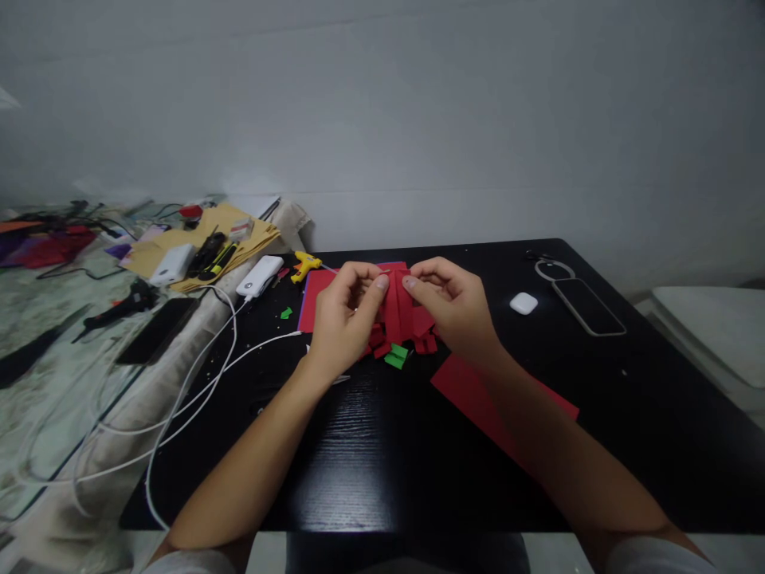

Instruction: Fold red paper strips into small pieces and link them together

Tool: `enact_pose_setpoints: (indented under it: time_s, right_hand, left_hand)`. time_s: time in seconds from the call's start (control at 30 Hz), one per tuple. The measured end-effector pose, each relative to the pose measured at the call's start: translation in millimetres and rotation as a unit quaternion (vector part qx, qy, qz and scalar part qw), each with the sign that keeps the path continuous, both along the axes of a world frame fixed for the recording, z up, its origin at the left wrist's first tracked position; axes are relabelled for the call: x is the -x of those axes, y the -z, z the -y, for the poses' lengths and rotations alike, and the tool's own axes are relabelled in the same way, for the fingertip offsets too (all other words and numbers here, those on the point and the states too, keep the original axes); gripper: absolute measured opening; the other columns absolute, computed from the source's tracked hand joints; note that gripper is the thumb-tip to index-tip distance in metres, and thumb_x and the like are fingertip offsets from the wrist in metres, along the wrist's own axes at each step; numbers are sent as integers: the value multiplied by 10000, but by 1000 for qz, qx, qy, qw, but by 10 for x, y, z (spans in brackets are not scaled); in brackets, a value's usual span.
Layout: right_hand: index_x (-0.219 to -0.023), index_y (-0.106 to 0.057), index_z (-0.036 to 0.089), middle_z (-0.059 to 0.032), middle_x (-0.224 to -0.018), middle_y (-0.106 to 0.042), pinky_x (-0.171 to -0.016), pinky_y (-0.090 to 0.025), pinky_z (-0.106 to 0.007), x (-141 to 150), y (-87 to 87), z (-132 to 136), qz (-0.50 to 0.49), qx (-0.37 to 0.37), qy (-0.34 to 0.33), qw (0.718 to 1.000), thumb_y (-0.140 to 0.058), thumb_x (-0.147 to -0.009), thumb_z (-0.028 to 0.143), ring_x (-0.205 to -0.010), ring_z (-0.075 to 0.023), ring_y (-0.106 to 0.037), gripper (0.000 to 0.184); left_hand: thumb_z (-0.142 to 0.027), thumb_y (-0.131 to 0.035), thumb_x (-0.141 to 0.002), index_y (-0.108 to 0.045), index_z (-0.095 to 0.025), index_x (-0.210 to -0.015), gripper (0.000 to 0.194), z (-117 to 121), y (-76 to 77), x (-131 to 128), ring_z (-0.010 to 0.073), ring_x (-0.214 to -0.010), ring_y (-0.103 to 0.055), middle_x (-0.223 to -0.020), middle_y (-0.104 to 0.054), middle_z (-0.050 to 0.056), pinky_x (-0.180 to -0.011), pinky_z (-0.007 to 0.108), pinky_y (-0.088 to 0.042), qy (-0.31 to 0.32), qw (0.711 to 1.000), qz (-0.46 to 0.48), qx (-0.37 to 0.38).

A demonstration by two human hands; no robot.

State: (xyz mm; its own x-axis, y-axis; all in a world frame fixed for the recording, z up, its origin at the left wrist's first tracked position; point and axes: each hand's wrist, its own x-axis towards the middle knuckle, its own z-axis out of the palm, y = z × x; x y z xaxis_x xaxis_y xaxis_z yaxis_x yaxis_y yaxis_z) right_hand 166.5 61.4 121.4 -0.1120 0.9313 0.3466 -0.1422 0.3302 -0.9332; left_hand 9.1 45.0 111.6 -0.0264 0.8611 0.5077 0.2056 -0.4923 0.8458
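My left hand [343,315] and my right hand [454,303] meet over the middle of a black table [370,454]. Both pinch a folded red paper strip [395,307] held upright between thumbs and forefingers. Under the hands lie several red paper scraps [425,343] and small green paper pieces [395,355]. A red sheet [311,307] lies behind my left hand. Another red sheet [472,391] lies under my right forearm.
A yellow glue gun [304,264] lies at the table's back left, beside a white power bank [260,276] with white cables [197,391]. A white earbud case [523,303] and a phone [587,306] lie at right. A cluttered surface with tools and brown envelopes [197,243] is left.
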Motion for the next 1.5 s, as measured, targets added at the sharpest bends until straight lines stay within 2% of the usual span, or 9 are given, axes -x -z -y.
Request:
enact_pose_setpoints:
  time_s: [0.13,0.33,0.47,0.63,0.83,1.07,1.23,1.5]
  right_hand:
    - [-780,-620,190,19,-701,-627,-584,-517,-239,-15,10,-8,10,7,-19,1000,-717,-793,273,-621,-104,-592,128]
    - [-913,-628,198,-28,-898,-679,-786,-569,-298,-66,-9,-21,17,-45,-13,999,-792,-732,257,-851,-155,-664,251]
    - [-848,-641,191,-15,-845,-672,-727,-561,-276,-74,-15,-19,23,-56,-2,998,-754,-763,228,-794,-140,-650,146]
    - [-805,-698,185,-8,-782,-693,-642,-554,-253,-67,-15,6,56,-75,7,996,-698,-802,190,-701,-125,-643,6]
    - [-872,-770,197,-49,-920,-762,-765,-612,-310,-83,-50,62,73,-98,11,992,-715,-813,198,-850,-178,-718,81]
    - [-878,-776,213,-25,-893,-772,-757,-628,-308,-93,-90,135,80,-140,56,985,-756,-802,200,-803,-171,-730,79]
    - [-931,-778,227,-18,-904,-778,-790,-631,-334,-96,-86,135,92,-152,85,980,-762,-799,196,-811,-178,-738,137]
    - [-894,-787,245,-16,-889,-784,-797,-630,-351,-101,-106,135,120,-175,102,972,-762,-800,198,-818,-193,-741,108]
  left_hand:
    - [-346,-592,-946,-600,-185,-944,161,-3,-4,4,94,-605,-533,-752,-589,-6,-557,211,-444,11,1000,-25,6]
    - [-301,-604,-940,-638,-180,-945,125,9,-46,23,110,-696,-579,-823,-645,12,-653,232,-479,34,996,-81,-11]
    - [-274,-646,-913,-617,-189,-1008,131,11,-59,23,123,-790,-628,-913,-672,28,-739,250,-515,21,998,-59,-32]
    - [-276,-691,-880,-573,-197,-976,172,6,-58,26,100,-740,-618,-877,-638,3,-704,225,-515,7,997,-43,-61]
    - [-291,-696,-875,-626,-193,-1010,181,57,-107,44,111,-769,-651,-907,-676,20,-727,232,-545,-7,995,-57,-86]
    - [-254,-687,-889,-721,-205,-1060,181,163,-180,25,144,-848,-702,-991,-751,44,-807,277,-569,-32,984,-99,-144]
    - [-224,-718,-866,-737,-216,-1060,195,135,-186,40,155,-859,-706,-974,-764,42,-822,299,-566,-38,975,-124,-182]
    - [-235,-704,-880,-751,-238,-1034,161,113,-172,52,171,-884,-711,-986,-773,42,-841,326,-570,-56,967,-147,-202]
